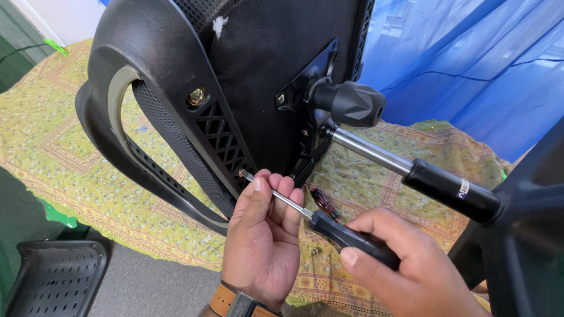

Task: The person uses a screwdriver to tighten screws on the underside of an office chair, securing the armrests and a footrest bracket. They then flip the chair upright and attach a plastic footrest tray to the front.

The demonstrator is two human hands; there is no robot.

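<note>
Screwdriver [317, 220] runs diagonal, long axis going from lower right up to upper left, tip pointing at the black plastic frame of an office chair [235, 76] that's lying tipped over on a table. Right hand [411, 264] is wrapped closed around the black handle, thumb on top. Left hand [261, 235] sits further up, fingers curled and pinching the bare metal shaft w/ the thumb laid along it. Tip has a small brass-looking screw [242, 173] on it, right at the edge of the lattice part of the frame, can't tell if it's actually in a hole tho. Chair's gas cylinder [411, 167] sticks out to the right, roughly parallel to the driver. Yellow-green patterned cloth [53, 135] under everything, blue curtain [470, 64] behind.
</note>
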